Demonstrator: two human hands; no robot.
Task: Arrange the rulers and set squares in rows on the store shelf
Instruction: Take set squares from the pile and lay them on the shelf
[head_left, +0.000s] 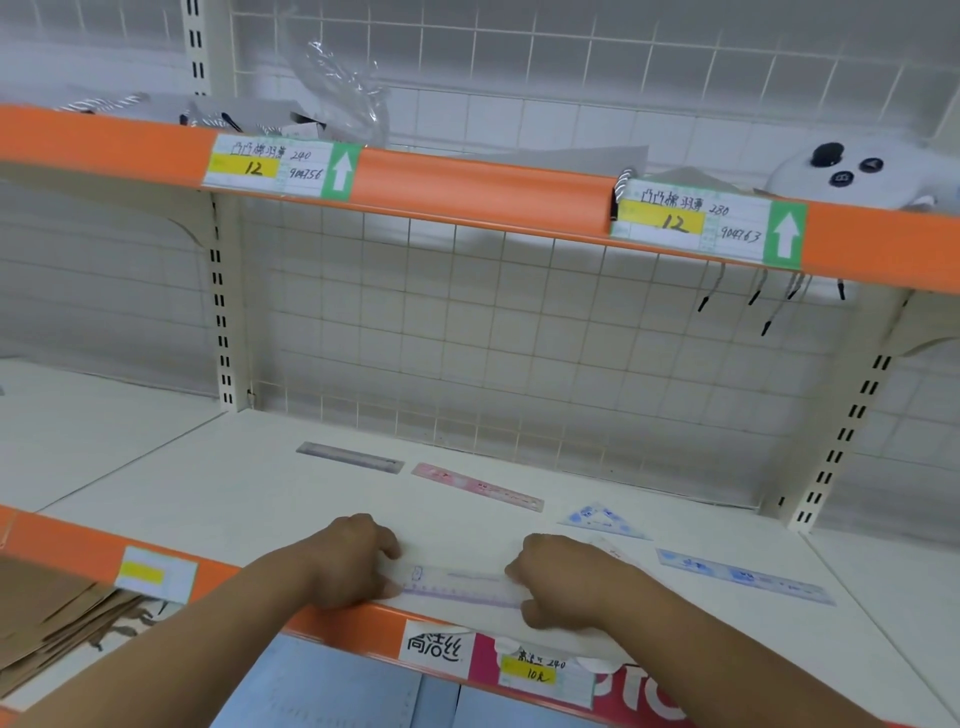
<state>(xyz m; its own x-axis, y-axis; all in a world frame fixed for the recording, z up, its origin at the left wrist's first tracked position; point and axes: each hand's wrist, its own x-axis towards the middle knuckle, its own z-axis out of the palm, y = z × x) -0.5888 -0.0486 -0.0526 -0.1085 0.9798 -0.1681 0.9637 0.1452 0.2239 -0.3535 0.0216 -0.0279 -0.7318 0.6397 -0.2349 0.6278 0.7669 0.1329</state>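
A pale translucent ruler (457, 590) with purple markings lies along the front edge of the white shelf (218, 493). My left hand (348, 564) pinches its left end and my right hand (558, 582) pinches its right end. Farther back lie a grey ruler (350, 457) and a pink ruler (478, 487) in a line. To the right sit a blue set square (602, 519) and a blue ruler (745, 577). The corner of another clear set square (610, 548) shows behind my right hand, mostly hidden.
An orange-fronted upper shelf (467, 184) with price labels hangs overhead, holding a white plush toy (852, 174) and clear plastic wrap (348, 88). A wire grid backs the shelf. Brown paper bags (62, 618) lie on the lower level at left.
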